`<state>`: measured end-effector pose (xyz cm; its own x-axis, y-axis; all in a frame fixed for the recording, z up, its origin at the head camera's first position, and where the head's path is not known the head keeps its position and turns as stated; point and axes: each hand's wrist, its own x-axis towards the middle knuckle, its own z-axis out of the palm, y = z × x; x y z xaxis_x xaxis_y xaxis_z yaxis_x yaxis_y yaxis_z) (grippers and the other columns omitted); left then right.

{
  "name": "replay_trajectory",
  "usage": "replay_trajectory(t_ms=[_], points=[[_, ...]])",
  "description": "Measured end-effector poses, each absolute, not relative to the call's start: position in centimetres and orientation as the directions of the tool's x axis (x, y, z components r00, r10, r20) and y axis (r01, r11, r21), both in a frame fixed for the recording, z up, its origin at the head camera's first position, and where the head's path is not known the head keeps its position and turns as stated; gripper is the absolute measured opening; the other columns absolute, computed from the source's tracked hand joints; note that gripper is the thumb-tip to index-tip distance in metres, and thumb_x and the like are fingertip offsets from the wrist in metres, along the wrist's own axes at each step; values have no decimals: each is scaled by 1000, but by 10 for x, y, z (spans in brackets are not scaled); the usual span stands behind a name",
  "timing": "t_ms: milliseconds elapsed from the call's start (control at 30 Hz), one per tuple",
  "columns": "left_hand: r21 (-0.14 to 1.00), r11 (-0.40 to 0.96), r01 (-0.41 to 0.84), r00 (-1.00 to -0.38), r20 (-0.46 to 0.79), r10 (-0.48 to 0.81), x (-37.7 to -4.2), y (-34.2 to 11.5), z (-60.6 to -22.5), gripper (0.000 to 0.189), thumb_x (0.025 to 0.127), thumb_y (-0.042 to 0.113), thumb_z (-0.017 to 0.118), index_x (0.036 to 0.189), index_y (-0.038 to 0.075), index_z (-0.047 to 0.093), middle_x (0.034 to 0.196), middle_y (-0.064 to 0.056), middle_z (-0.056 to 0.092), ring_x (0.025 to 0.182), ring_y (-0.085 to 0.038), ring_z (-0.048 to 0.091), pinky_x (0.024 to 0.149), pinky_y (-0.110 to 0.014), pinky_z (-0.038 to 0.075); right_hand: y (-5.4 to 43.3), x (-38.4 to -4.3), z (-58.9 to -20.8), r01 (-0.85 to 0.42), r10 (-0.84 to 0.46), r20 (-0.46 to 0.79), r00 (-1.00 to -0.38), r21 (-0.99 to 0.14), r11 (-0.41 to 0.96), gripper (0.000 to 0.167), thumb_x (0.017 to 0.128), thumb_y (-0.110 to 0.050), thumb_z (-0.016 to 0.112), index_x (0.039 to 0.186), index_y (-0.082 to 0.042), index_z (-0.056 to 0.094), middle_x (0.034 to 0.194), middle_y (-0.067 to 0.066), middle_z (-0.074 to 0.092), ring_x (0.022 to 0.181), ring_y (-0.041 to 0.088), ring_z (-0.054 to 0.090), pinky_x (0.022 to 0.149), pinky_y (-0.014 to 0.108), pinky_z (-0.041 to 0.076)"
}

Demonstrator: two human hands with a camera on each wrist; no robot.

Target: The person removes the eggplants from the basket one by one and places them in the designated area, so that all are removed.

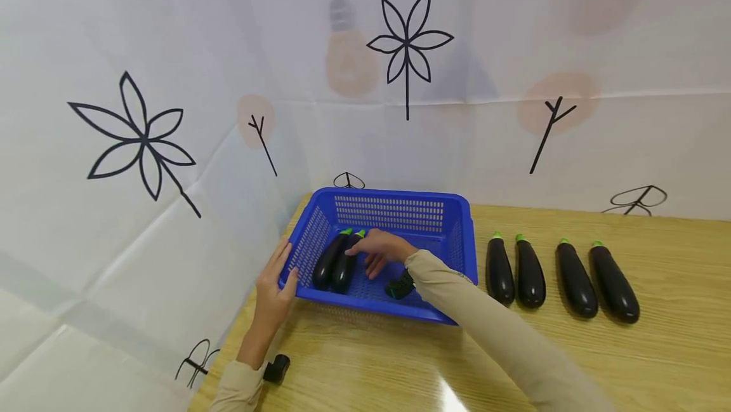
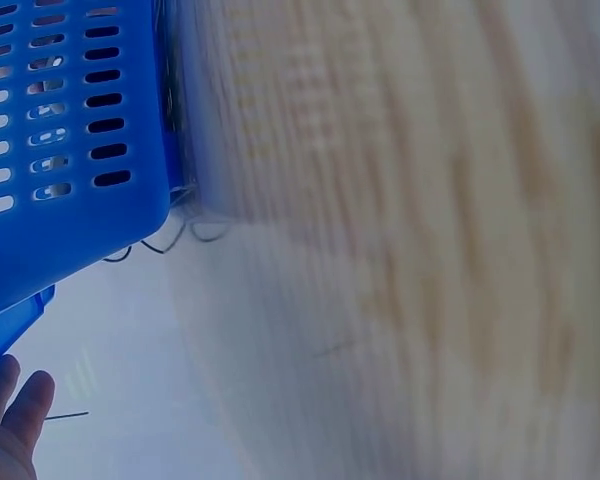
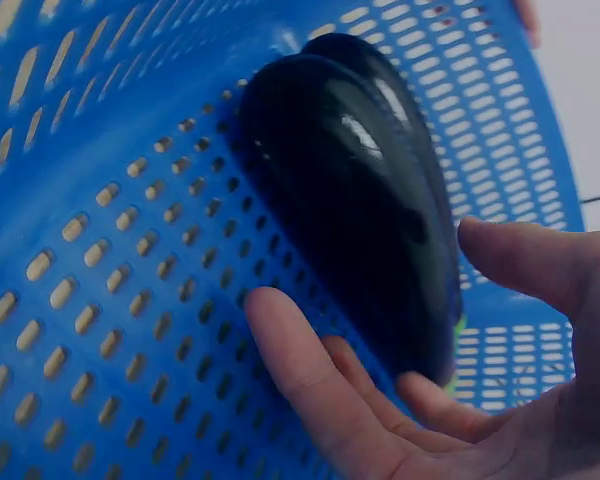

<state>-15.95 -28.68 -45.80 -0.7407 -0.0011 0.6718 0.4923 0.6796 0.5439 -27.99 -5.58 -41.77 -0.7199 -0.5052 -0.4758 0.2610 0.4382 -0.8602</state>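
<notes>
Two dark eggplants with green stems lie side by side in the left part of a blue plastic basket (image 1: pixel 388 307). My right hand (image 1: pixel 384 250) is inside the basket, beside the right eggplant (image 1: pixel 344 270). In the right wrist view, the thumb reaches the stem end of the nearer eggplant (image 3: pixel 330 190) and the other fingers spread loosely along its side, over the perforated floor. The left eggplant (image 1: pixel 328 263) lies against it. My left hand (image 1: pixel 276 285) rests at the basket's front left corner, fingers extended along the left rim and thumb apart near the front rim.
To the right of the basket, several more eggplants (image 1: pixel 577 279) lie in a row on the wooden table (image 1: pixel 365 367), stems pointing away. A white printed cloth (image 1: pixel 485 145) hangs behind the table and along its left side, close to the basket.
</notes>
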Motion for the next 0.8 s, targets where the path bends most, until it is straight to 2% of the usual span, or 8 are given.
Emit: replay_trajectory(t_ms=[33, 167, 267, 333, 433, 600, 800], points=[[545, 682, 489, -744, 669, -1, -160, -286, -458, 51, 86, -2, 58, 136, -6, 47, 144, -17, 41, 129, -39, 40, 106, -25, 29, -58, -280, -419, 260, -497, -479, -724, -856, 446, 56, 83, -26, 71, 122, 6, 47, 97, 33, 60, 72, 37, 67, 62, 41, 56], [553, 685, 475, -753, 657, -8, -160, -284, -457, 51, 87, -2, 58, 136, -6, 46, 144, -16, 41, 129, -37, 40, 105, -25, 30, -65, -278, -420, 246, -469, -470, -748, -852, 462, 62, 82, -30, 72, 124, 8, 46, 97, 32, 60, 71, 37, 67, 59, 41, 56], [555, 684, 473, -755, 656, -9, -160, -285, -457, 51, 87, 0, 57, 136, -5, 47, 144, -16, 41, 129, -37, 41, 104, -21, 28, -69, -275, -418, 216, -463, -449, -764, -855, 472, 60, 82, -31, 73, 120, 9, 50, 96, 32, 61, 71, 38, 68, 59, 40, 56], [550, 685, 478, -753, 658, -3, -161, -285, -457, 51, 86, 0, 58, 136, -5, 47, 144, -16, 41, 129, -37, 41, 105, -24, 29, -71, -273, -417, 205, -460, -443, -769, -853, 480, 58, 81, -29, 74, 117, 9, 50, 96, 31, 61, 72, 37, 68, 59, 39, 56], [546, 686, 481, -756, 655, 9, -162, -284, -458, 51, 86, 1, 58, 136, -5, 47, 144, -16, 42, 129, -37, 41, 105, -28, 31, -72, -272, -418, 204, -453, -442, -774, -852, 482, 52, 80, -25, 75, 113, 8, 52, 92, 28, 62, 72, 36, 68, 59, 39, 56], [544, 692, 473, -761, 649, 10, -163, -284, -459, 51, 87, 2, 58, 136, -5, 47, 144, -15, 41, 129, -37, 41, 106, -26, 29, -74, -274, -422, 218, -457, -435, -776, -864, 453, 35, 79, -18, 74, 101, 5, 60, 86, 24, 64, 69, 35, 68, 58, 39, 56], [537, 702, 469, -754, 656, 2, -161, -286, -458, 51, 86, 1, 58, 136, -6, 47, 144, -17, 41, 129, -36, 41, 103, -44, 34, -73, -274, -418, 231, -483, -433, -761, -877, 422, 32, 79, -14, 72, 101, 5, 60, 87, 25, 66, 69, 36, 68, 61, 41, 56]])
